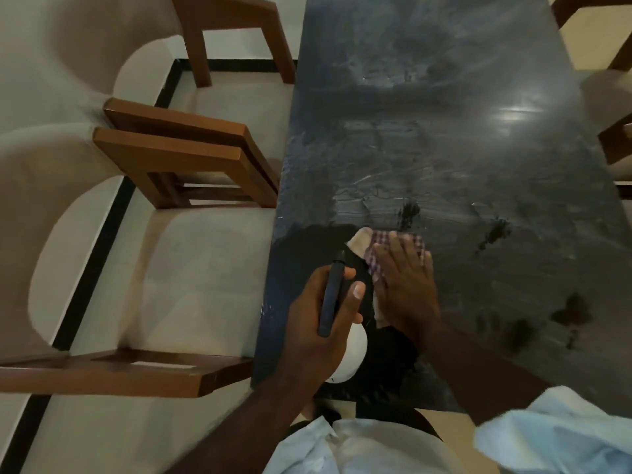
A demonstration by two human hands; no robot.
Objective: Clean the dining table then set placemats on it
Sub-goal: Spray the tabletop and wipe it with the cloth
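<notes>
1. Head view: I had the left hand point(328, 313) curled round a spray bottle point(354, 354) over the table point(444, 148)'s near edge.
2. Just beyond, the right hand point(407, 285) lay flat, fingers straight, pressing a checked cloth point(379, 241) on the table.
3. Farther out, streaks point(376, 196) and dark spots point(496, 230) showed; I judged wiping unfinished, placemats not yet out.

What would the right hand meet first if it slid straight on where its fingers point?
Probably the dark smudge just past the cloth under the right hand; beyond, only table.
</notes>
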